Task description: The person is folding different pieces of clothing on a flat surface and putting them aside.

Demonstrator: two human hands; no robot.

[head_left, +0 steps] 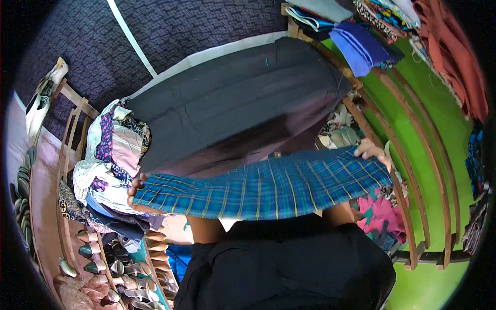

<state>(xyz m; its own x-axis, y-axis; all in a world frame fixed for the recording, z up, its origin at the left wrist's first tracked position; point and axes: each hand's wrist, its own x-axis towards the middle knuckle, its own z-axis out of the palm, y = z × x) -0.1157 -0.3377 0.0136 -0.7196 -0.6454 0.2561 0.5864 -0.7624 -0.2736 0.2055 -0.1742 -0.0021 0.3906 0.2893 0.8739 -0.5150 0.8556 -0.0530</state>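
Held out between the person's hands was a blue-green plaid cloth (263, 187), its left end pinched by the left hand (136, 188) and its other end gripped in the bent fingers of the right hand (373, 151). A heap of mixed clothes (120, 142) sat just beside the left hand, while some bright pink fabric (385, 217) lay near the right one, on the wearer's side. Beyond both hands I saw a broad black sheet (232, 103) spread out, and farther off, past the right hand, a folded blue cloth (359, 46).
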